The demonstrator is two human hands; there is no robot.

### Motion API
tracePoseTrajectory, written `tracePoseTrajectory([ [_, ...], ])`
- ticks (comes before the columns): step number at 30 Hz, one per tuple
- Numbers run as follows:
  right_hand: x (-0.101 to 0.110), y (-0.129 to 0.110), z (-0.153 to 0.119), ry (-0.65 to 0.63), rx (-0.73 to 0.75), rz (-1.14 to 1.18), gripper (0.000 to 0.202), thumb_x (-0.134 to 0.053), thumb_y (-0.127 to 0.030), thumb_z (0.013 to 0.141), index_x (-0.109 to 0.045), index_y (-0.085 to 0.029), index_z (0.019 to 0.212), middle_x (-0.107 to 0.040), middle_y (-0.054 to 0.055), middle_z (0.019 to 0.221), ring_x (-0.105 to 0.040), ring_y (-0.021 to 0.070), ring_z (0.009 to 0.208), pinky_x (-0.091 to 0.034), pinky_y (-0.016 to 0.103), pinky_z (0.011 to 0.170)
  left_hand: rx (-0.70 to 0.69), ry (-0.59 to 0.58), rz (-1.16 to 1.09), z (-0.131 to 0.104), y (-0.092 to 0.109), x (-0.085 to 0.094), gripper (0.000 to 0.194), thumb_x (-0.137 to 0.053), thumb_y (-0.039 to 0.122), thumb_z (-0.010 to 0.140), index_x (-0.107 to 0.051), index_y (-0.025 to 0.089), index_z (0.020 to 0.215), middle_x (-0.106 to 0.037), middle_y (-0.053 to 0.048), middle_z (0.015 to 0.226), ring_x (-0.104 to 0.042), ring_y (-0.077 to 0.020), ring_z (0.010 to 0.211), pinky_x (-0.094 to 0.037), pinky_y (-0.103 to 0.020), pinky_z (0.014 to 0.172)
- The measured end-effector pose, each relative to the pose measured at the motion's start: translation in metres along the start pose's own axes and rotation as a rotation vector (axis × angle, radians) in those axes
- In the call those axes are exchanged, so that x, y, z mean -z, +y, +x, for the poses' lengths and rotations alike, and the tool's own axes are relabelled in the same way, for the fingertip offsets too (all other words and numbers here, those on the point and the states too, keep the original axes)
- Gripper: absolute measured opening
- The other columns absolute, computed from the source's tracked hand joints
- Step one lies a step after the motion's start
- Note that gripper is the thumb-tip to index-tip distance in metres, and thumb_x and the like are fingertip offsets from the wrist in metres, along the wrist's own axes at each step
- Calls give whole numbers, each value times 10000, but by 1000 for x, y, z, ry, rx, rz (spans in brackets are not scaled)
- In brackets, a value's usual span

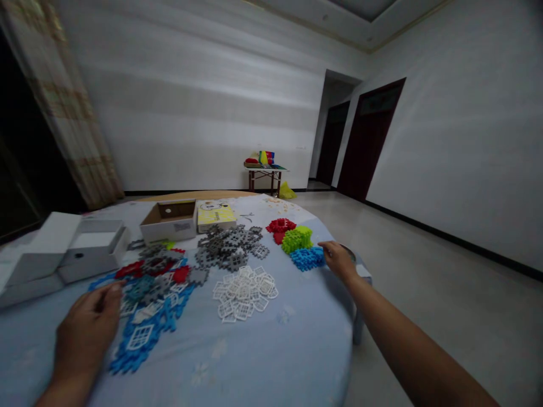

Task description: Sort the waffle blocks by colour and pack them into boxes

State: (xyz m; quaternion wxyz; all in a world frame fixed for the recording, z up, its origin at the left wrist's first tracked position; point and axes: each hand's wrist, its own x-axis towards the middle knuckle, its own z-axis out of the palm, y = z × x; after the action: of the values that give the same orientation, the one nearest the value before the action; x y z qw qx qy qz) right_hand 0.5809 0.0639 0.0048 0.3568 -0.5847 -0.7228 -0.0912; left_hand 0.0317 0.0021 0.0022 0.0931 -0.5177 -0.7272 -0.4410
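My left hand [91, 325] is at the lower left with fingers curled toward the thumb; anything between them is hidden. It is beside a mixed heap of blue, red, grey and white interlocking plastic pieces [165, 308]. My right hand [338, 259] reaches to the table's right side, its bent fingers at the edge of a pile of blue interlocking pieces [306, 258]. What its fingertips hold, if anything, I cannot make out. Just behind are piles of lime-green pieces [297, 240] and red pieces [280, 225]. White window-shaped pieces [245, 294] lie between my hands, with grey pieces [231, 244] beyond.
An open white box [95, 257] and an open shallow box [169, 229] stand at the table's left and back. Next to them lies a yellow-and-white box [216, 216]. The tablecloth's edge [350, 353] falls away at right. A small table [265, 168] is by the far wall.
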Motion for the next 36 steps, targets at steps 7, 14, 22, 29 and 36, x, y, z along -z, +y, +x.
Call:
tracePoseTrajectory([
  [7,-41,-110,3,-41,238,332,267,-422,-139,835,-642,-190,978,-646,84,934,-596,185,895,-471,327,815,65,5,-10,0,2,15,407,-349,408,835,-626,171,1016,-651,-71,984,-591,-214,945,-458,-321,842],
  [14,-71,-237,-18,-265,429,531,284,-458,-76,800,-645,-206,969,-648,63,934,-597,157,882,-467,268,788,157,-29,70,-1,-21,4,369,-409,361,790,-641,184,1015,-670,-106,1018,-598,-248,964,-466,-352,832],
  [22,-94,-351,-39,-519,743,467,357,-598,-248,771,-574,-214,1125,-607,68,1140,-534,215,1038,-412,332,886,133,-59,98,-4,-25,-2,375,-393,322,791,-635,164,1031,-663,-119,1044,-599,-231,973,-446,-322,873],
  [29,-98,-357,-42,-562,712,376,321,-634,-379,765,-607,-269,1066,-591,38,1163,-486,244,1051,-385,388,861,140,-31,99,-8,-23,-3,335,-410,303,789,-646,197,1002,-669,-98,1008,-587,-240,990,-436,-356,892],
  [36,-94,-343,-42,-549,659,521,254,-541,-338,844,-624,-215,1050,-632,53,1077,-520,197,1021,-376,333,898,161,-21,90,-10,-19,-3,365,-380,316,801,-652,171,997,-657,-116,1034,-569,-244,1032,-423,-353,916],
])
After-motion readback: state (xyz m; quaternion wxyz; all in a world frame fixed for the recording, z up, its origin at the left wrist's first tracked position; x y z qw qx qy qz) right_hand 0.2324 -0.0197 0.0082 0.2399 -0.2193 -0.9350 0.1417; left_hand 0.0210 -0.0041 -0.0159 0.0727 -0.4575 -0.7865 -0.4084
